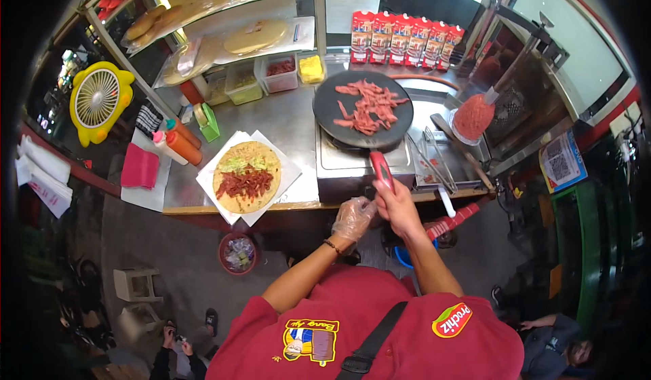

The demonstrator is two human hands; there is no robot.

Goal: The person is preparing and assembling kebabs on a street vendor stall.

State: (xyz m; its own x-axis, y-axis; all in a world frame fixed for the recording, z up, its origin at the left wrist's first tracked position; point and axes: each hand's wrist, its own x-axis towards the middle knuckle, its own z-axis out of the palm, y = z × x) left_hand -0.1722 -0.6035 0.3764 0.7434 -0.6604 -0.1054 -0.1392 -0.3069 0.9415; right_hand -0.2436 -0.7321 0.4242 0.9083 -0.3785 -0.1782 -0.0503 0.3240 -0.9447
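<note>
My right hand (395, 203) is clenched on the red handle (381, 169) of the flat pan (363, 108) at twelve o'clock on the bench (271, 119), my gloved left hand (352, 218) loosely curled beside it holding nothing, and I judge any tilt could slide the meat strips (369, 105) off its rimless edge.

Red short-sleeved shirt, black shoulder strap — clear plastic glove, beaded bracelet on left grip (352, 218).
</note>
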